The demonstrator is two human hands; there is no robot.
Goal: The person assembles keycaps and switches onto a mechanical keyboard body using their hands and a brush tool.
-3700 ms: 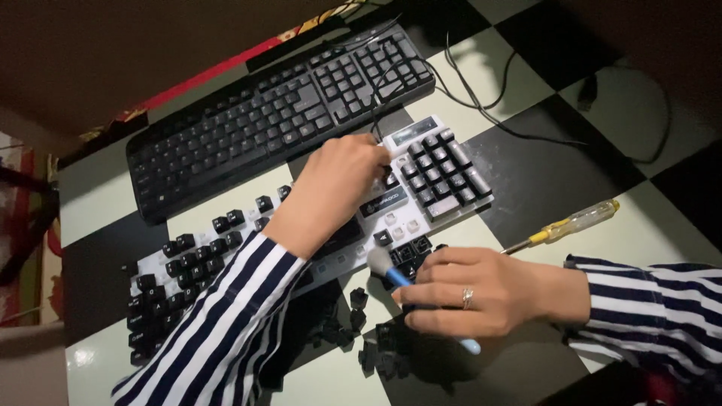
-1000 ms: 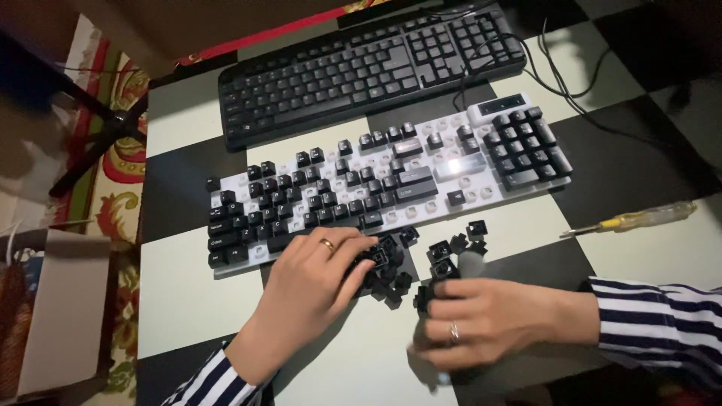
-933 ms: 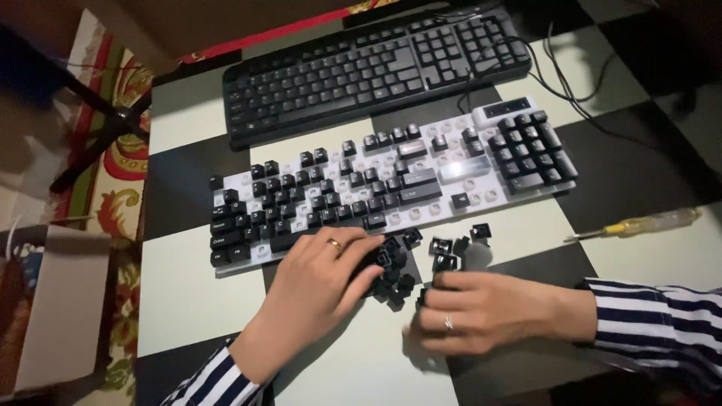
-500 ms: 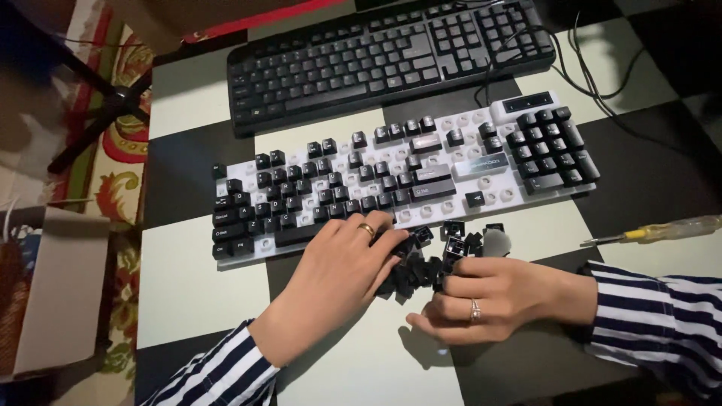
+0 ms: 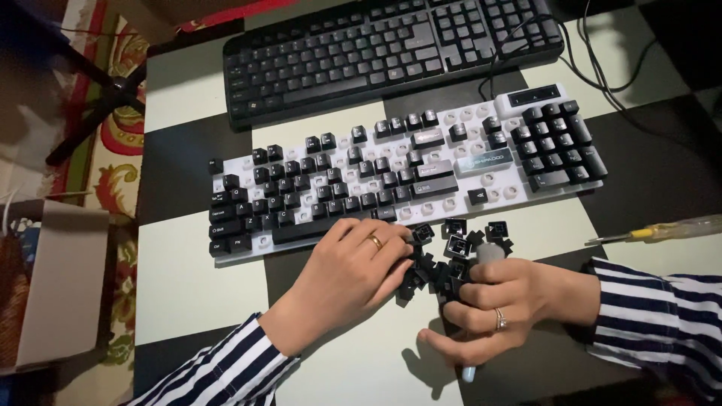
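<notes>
Right hand (image 5: 502,308), nearest the camera, curled around a small brush (image 5: 481,259): pale bristle tip shows above the knuckles, light-blue handle end pokes out below the palm. Left hand (image 5: 350,277) lies palm down, fingers loosely bent, fingertips resting on a heap of loose black keycaps (image 5: 440,256). The heap sits on the checkered table (image 5: 188,293) just in front of the white keyboard (image 5: 406,180), between the two hands. White keyboard is partly stripped: many bare white sockets among remaining black keys. Right of it, a yellow-handled screwdriver (image 5: 662,229). Beyond it, a black keyboard (image 5: 391,53), cables trailing at its right end.
</notes>
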